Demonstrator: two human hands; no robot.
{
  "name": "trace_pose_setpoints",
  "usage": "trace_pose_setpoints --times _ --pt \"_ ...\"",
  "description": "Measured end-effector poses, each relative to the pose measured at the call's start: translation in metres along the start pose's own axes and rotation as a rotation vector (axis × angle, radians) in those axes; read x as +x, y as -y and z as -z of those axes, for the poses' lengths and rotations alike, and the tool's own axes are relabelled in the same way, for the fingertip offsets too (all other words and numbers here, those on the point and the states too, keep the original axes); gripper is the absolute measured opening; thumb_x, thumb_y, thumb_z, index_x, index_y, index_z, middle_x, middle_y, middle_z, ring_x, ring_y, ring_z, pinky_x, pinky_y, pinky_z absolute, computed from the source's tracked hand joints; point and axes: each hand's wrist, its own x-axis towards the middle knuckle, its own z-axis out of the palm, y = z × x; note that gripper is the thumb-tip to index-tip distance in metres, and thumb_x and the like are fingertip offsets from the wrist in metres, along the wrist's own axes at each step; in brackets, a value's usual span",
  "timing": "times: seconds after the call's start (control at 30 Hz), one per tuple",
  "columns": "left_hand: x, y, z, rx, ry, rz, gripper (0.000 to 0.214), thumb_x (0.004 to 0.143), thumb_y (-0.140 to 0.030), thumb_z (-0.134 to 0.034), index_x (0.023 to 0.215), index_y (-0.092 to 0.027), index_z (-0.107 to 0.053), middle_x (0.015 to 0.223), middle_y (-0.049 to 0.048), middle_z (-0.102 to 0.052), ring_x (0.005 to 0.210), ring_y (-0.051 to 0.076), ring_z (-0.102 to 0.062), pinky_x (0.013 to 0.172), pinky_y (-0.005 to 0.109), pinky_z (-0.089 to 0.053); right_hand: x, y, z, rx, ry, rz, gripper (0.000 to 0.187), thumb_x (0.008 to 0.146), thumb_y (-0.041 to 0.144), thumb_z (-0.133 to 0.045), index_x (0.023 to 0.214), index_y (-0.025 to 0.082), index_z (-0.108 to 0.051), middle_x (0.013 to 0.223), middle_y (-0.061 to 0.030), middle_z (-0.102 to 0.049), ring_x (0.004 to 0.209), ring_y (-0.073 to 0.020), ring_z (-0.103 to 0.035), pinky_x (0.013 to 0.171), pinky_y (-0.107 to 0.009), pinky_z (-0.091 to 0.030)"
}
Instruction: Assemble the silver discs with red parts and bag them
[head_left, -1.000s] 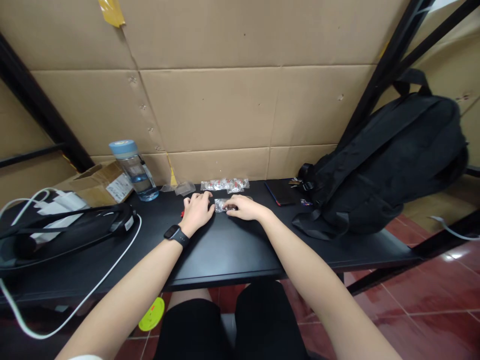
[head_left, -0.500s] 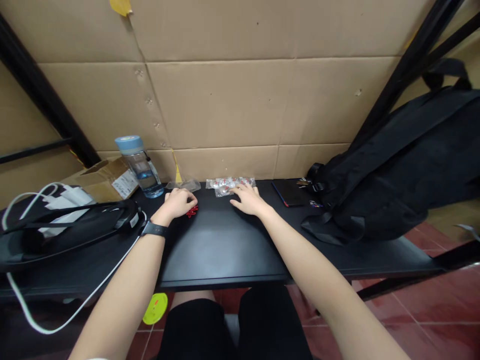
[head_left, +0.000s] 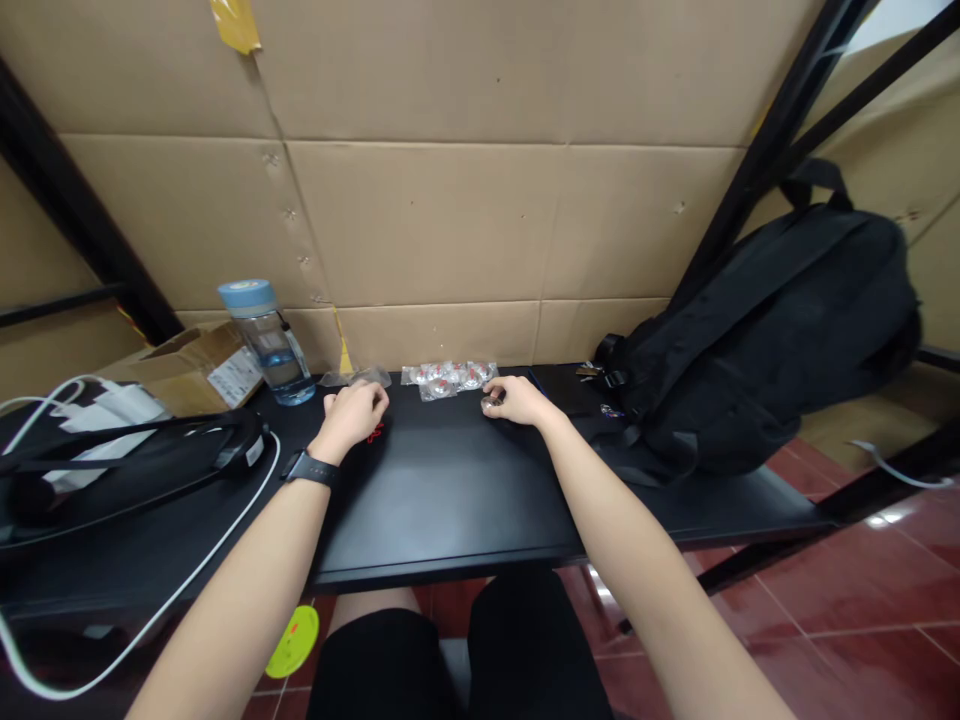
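Bent in toward the palm, the fingers of my left hand (head_left: 352,412) are closed at the left of the black tabletop. From beneath them sticks out a small bunch of red cord (head_left: 375,433), mostly covered by the hand. My right hand (head_left: 517,400) pinches a small clear plastic packet (head_left: 491,404) between thumb and fingers; its contents are too small to make out. Just left of that hand, several similar clear packets (head_left: 442,380) with red and silvery bits lie along the cardboard wall. An empty-looking clear bag (head_left: 375,377) lies behind my left hand.
A blue-lidded water bottle (head_left: 270,345), an open cardboard box (head_left: 195,370), a black case (head_left: 150,460) and white cables and adapters (head_left: 112,410) stand on the left. On the right are a black backpack (head_left: 750,330) and keys (head_left: 589,371). The table's front edge (head_left: 450,570) is above my knees.
My right hand has drawn away from the row of packets to the right, with one packet now in its fingers. My left hand stays by the red cord. The view has shifted slightly.
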Motion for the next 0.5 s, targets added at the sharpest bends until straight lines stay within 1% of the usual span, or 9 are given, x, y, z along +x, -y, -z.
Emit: trace_pose_setpoints --times 0.07,0.13,0.23,0.37,0.43,0.5 --pt "-0.001 -0.006 0.001 -0.116 -0.046 -0.032 0.021 0.095 -0.035 -0.046 0.093 -0.026 -0.065 0.103 0.0053 -0.073 0.103 0.026 -0.065 0.086 0.038 -0.040 0.000 0.005 -0.001 0.115 -0.040 0.022 0.040 0.069 0.030 -0.084 0.106 0.021 -0.074 0.096 -0.0032 -0.075 0.077 -0.0151 -0.069 0.071 -0.024 -0.050" --pt "-0.002 -0.014 0.002 -0.230 -0.065 -0.067 0.020 0.097 -0.037 -0.045 0.098 -0.027 -0.062 0.099 0.0011 -0.074 0.100 0.021 -0.067 0.085 0.034 -0.040 -0.001 0.012 -0.003 0.256 -0.058 0.041 0.043 0.070 0.032 -0.083 0.110 0.020 -0.072 0.100 -0.0042 -0.074 0.071 -0.0136 -0.068 0.065 -0.024 -0.051" --pt "-0.006 -0.028 -0.001 -0.320 -0.077 -0.089 0.018 0.095 -0.039 -0.052 0.097 -0.028 -0.065 0.096 -0.0023 -0.076 0.094 0.019 -0.068 0.085 0.032 -0.041 -0.001 0.022 -0.008 0.412 -0.041 0.077 0.051 0.069 0.035 -0.083 0.116 0.021 -0.070 0.105 -0.0055 -0.073 0.064 -0.0120 -0.066 0.058 -0.023 -0.051" --pt "-0.009 -0.041 -0.004 -0.357 -0.022 -0.128 0.016 0.090 -0.038 -0.061 0.093 -0.030 -0.074 0.099 -0.0027 -0.078 0.095 0.022 -0.070 0.092 0.036 -0.044 -0.001 0.033 -0.017 0.480 -0.058 0.109 0.051 0.067 0.036 -0.084 0.113 0.019 -0.070 0.107 -0.0065 -0.073 0.069 -0.0121 -0.067 0.066 -0.024 -0.053" --pt "-0.010 -0.045 -0.005 -0.378 0.006 -0.144 0.018 0.090 -0.039 -0.061 0.094 -0.031 -0.077 0.102 -0.0018 -0.079 0.099 0.024 -0.070 0.095 0.038 -0.045 -0.001 0.037 -0.022 0.524 -0.065 0.106 0.051 0.066 0.036 -0.084 0.112 0.019 -0.070 0.110 -0.0077 -0.072 0.071 -0.0125 -0.067 0.068 -0.025 -0.053" --pt "-0.011 -0.048 -0.006 -0.417 0.005 -0.161 0.020 0.091 -0.039 -0.060 0.095 -0.031 -0.078 0.104 -0.0005 -0.079 0.101 0.025 -0.071 0.095 0.039 -0.047 -0.001 0.039 -0.025 0.570 -0.064 0.105 0.051 0.066 0.037 -0.084 0.111 0.018 -0.070 0.110 -0.0082 -0.072 0.071 -0.0129 -0.067 0.068 -0.026 -0.053"
